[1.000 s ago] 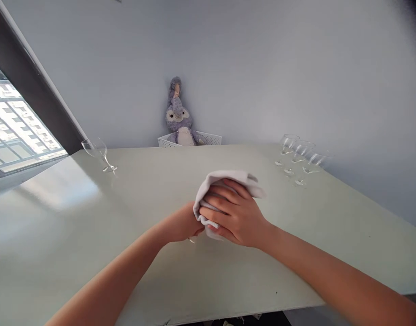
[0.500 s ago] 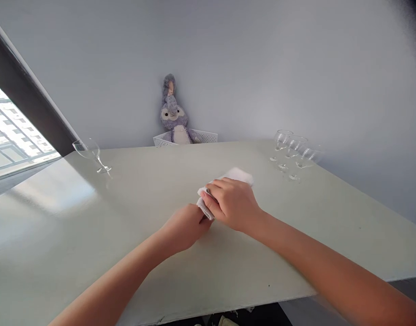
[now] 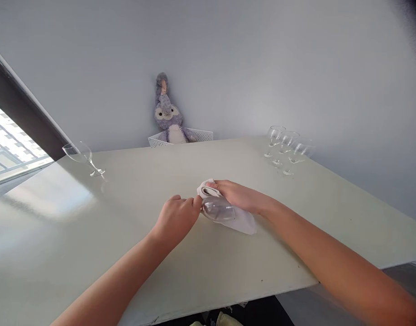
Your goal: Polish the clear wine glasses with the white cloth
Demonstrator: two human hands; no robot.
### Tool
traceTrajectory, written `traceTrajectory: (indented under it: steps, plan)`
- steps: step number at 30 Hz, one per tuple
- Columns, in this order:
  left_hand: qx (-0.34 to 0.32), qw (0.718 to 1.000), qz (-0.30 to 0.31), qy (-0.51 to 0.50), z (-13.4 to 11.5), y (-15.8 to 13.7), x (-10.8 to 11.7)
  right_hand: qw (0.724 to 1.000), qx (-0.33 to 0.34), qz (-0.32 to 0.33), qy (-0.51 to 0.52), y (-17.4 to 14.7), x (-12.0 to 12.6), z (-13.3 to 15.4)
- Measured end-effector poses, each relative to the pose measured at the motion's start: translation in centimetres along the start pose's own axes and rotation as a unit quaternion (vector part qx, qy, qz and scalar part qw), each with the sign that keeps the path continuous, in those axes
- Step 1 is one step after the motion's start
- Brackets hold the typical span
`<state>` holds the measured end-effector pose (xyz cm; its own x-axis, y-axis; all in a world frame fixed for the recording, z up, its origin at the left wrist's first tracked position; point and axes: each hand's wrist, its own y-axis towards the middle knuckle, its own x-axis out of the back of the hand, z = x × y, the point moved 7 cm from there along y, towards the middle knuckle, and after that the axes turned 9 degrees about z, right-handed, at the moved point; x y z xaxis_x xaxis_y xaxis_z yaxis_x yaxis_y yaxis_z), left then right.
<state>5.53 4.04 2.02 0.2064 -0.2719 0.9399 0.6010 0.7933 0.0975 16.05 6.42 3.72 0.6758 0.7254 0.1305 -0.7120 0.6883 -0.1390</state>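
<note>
Above the middle of the table, my left hand (image 3: 179, 217) is closed around the stem end of a wine glass (image 3: 220, 211). The glass is tipped on its side, its bowl pointing right. My right hand (image 3: 236, 194) grips a white cloth (image 3: 241, 222), which is pressed against the far side of the bowl and hangs down below it. A rolled edge of the cloth shows at the right fingertips. The left fingers hide the stem and the foot.
One clear wine glass (image 3: 78, 154) stands at the table's left edge. Several clear glasses (image 3: 285, 141) are grouped at the far right of the pale table (image 3: 153, 280). Behind the table, a plush rabbit (image 3: 169, 117) sits in a white basket (image 3: 204, 135) against the wall.
The cloth and right hand have shifted around the bowl, so the glass now shows from the near side. My left hand has turned and moved slightly left. The view has shifted slightly.
</note>
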Motion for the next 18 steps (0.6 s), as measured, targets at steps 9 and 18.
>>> traceTrajectory:
  steps: [9,18]
  plan:
    - [0.132,0.989,-0.059,-0.037,3.6,-0.4,3.0,0.929,-0.041,0.004,0.367,0.6,-1.7,-1.8]
    - [0.202,0.713,-0.072,-0.667,7.8,-1.3,0.0,0.908,0.14,-0.169,0.357,-0.2,3.0,-0.9]
